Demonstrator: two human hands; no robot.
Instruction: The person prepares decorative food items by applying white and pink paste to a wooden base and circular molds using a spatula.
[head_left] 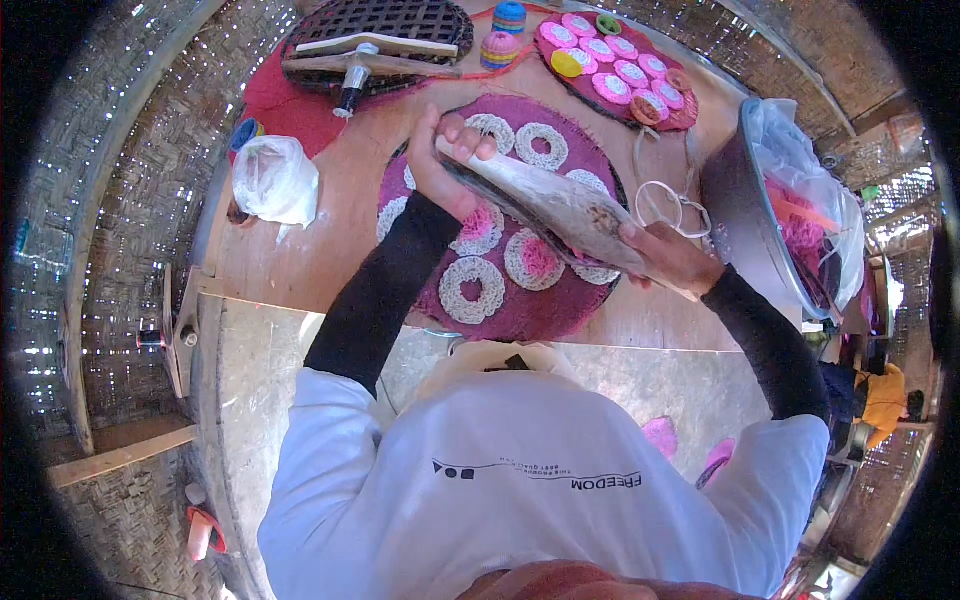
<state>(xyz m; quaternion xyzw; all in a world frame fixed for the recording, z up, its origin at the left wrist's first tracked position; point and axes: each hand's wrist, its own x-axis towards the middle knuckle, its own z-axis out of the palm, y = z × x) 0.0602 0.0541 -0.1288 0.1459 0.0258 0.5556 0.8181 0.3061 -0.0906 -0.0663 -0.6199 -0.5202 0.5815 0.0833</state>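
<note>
Both my hands hold a long, flat, greyish-white slab [548, 195], wood-like and worn, with a dark lower edge; its exact kind I cannot tell. It slants from upper left to lower right. My left hand [455, 155] is closed around its upper left end, thumb and fingers on opposite sides. At its lower right end, my right hand [675, 258] grips it. Beneath lies a round maroon cloth mat [545, 110] on the table, partly hidden by the slab and my forearm. White ring-shaped pieces [472, 291] lie on the mat, some with pink centres [538, 258].
On the wooden table [270, 265] stand an opened white bag [275, 180] and yarn balls [500, 48]. A dark round woven tray [375, 25] carries a wooden-armed tool [355, 75]. At far right sits another mat [600, 95] with pink-and-white discs, near a large tub [745, 200].
</note>
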